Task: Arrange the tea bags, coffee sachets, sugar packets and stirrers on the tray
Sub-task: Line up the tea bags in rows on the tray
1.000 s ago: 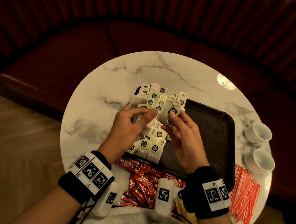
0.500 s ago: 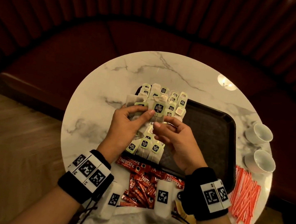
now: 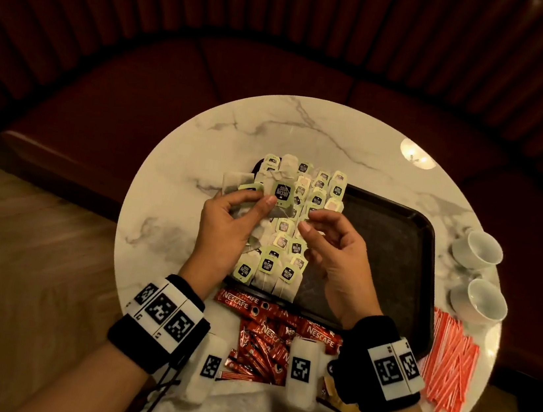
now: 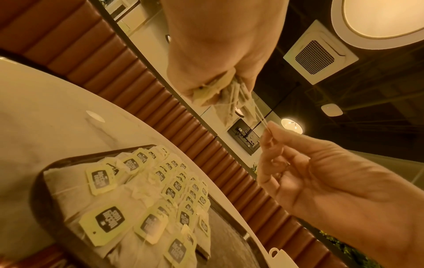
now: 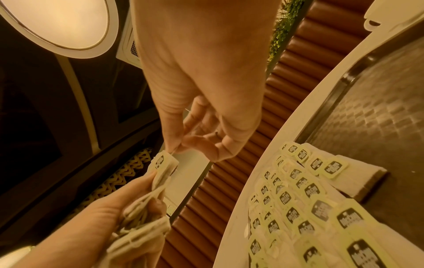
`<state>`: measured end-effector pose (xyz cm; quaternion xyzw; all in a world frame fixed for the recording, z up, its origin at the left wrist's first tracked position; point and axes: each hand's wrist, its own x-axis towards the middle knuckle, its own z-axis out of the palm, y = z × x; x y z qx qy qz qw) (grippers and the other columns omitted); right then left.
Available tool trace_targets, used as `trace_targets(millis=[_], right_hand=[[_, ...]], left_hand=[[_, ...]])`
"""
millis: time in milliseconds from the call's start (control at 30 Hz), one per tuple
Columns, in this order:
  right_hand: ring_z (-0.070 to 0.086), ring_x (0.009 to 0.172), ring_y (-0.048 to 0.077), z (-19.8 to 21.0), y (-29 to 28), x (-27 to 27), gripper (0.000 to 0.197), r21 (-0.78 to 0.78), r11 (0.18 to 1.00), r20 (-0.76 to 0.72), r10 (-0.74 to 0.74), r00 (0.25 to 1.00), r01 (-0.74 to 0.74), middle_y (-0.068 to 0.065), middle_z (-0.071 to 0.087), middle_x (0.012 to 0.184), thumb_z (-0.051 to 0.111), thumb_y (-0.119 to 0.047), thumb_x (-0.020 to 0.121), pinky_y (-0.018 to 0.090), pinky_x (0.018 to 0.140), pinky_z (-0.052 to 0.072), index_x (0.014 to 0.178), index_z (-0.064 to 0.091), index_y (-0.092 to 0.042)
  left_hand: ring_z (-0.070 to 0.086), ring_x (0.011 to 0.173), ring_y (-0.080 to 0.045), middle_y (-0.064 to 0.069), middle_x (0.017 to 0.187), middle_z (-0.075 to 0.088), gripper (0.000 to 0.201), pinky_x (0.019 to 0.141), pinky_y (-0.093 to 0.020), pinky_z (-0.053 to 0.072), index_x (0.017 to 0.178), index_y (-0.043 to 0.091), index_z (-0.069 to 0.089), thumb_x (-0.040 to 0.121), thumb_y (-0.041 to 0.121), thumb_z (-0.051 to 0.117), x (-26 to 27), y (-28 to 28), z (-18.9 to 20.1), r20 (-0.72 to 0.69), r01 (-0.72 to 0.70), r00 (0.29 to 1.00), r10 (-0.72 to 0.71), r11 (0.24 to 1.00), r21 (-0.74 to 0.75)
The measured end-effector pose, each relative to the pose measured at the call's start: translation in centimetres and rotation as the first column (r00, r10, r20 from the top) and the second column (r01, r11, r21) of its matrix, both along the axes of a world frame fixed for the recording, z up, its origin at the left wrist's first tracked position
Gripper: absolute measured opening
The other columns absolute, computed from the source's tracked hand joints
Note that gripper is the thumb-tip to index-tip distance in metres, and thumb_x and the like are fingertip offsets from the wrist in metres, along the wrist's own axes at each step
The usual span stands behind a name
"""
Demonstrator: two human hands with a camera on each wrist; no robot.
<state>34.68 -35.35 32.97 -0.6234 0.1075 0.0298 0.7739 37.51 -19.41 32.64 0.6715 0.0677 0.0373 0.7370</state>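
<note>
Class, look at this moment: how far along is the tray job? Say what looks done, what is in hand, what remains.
Done: rows of tea bags cover the left part of the tray. In hand: the left hand holds a bunch of tea bags; the right hand pinches a string. Left: coffee sachets and stirrers lie on the table.

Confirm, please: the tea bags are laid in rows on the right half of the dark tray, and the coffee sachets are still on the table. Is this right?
Not quite: the head view shows the tea bags laid in rows on the left half of the dark tray; its right half is bare. The coffee sachets are indeed still on the table.
</note>
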Motion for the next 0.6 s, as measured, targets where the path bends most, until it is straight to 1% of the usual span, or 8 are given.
trace_targets(millis=[100,133,233,333,367,467,533,600], right_hand=[[0.057,0.078,0.012,0.02,0.13,-0.03,0.023,-0.06,0.998,0.042,0.005,0.999,-0.002,-0.002,0.071,0.087,0.068,-0.001,0.088,0.024,0.062,0.043,0.08,0.069,-0.022],[0.058,0.078,0.013,0.01,0.16,-0.03,0.022,-0.112,0.994,0.055,0.012,0.998,-0.006,0.001,0.072,0.089,0.067,-0.001,0.088,0.023,0.062,0.043,0.08,0.071,-0.021],[0.066,0.083,0.013,0.07,0.16,0.01,0.013,-0.229,0.973,0.076,0.015,0.997,0.003,0.006,0.075,0.093,0.07,-0.004,0.088,0.015,0.062,0.045,0.087,0.075,-0.016],[0.069,0.085,0.009,0.12,0.02,0.13,0.011,-0.309,0.951,0.07,0.02,0.997,0.003,0.001,0.077,0.091,0.071,-0.008,0.088,0.013,0.064,0.047,0.092,0.078,-0.017],[0.07,0.085,0.008,0.12,-0.01,0.2,0.012,-0.343,0.939,0.065,0.025,0.998,-0.002,-0.002,0.077,0.091,0.071,-0.01,0.089,0.014,0.067,0.048,0.094,0.078,-0.018],[0.068,0.094,0.001,0.29,0.0,0.31,0.018,-0.398,0.917,0.073,0.038,0.997,-0.006,-0.008,0.075,0.096,0.069,-0.012,0.091,0.017,0.077,0.052,0.099,0.075,-0.027],[0.066,0.096,-0.002,0.47,0.0,0.27,0.023,-0.377,0.926,0.097,0.045,0.994,-0.005,-0.006,0.073,0.103,0.065,-0.01,0.093,0.016,0.08,0.051,0.104,0.072,-0.029],[0.063,0.086,-0.008,0.75,-0.01,0.17,0.028,-0.294,0.956,0.11,0.026,0.994,0.008,-0.007,0.072,0.102,0.063,-0.007,0.094,0.013,0.074,0.049,0.105,0.07,-0.032]], left_hand=[[0.069,0.085,-0.017,-0.001,0.097,0.073,0.015,0.072,-0.044,0.059,0.089,0.024,0.073,0.076,0.034,0.072,0.04,-0.05,-0.09,-0.026,0.01,1.0,-0.011,0.999,-0.046],[0.068,0.086,-0.016,0.002,0.093,0.074,0.013,0.074,-0.042,0.058,0.087,0.025,0.073,0.077,0.033,0.072,0.04,-0.14,-0.09,-0.036,0.019,0.999,-0.022,0.998,-0.059],[0.069,0.087,-0.007,0.01,0.09,0.072,0.006,0.068,-0.025,0.057,0.088,0.021,0.072,0.083,0.024,0.071,-0.03,-0.42,-0.04,-0.043,0.037,0.998,-0.041,0.996,-0.087],[0.069,0.1,-0.016,0.004,0.099,0.073,0.019,0.082,-0.032,0.056,0.091,0.021,0.072,0.077,0.034,0.071,-0.09,-0.4,-0.23,-0.034,0.054,0.998,-0.057,0.995,-0.086],[0.068,0.101,-0.018,0.0,0.102,0.073,0.021,0.081,-0.032,0.056,0.093,0.02,0.072,0.077,0.034,0.071,-0.15,-0.43,-0.18,-0.036,0.063,0.997,-0.066,0.994,-0.09],[0.069,0.094,-0.01,-0.006,0.107,0.071,0.018,0.065,-0.019,0.055,0.098,0.013,0.071,0.084,0.023,0.068,-0.31,-0.54,0.0,-0.035,0.112,0.993,-0.116,0.989,-0.097],[0.069,0.089,-0.009,-0.008,0.106,0.071,0.022,0.059,-0.021,0.056,0.101,0.011,0.07,0.084,0.024,0.067,-0.4,-0.56,0.09,-0.039,0.161,0.986,-0.165,0.983,-0.082],[0.07,0.091,-0.016,-0.006,0.103,0.073,0.03,0.06,-0.027,0.059,0.101,0.014,0.071,0.078,0.033,0.067,-0.49,-0.41,0.11,-0.056,0.204,0.976,-0.209,0.976,-0.07]])
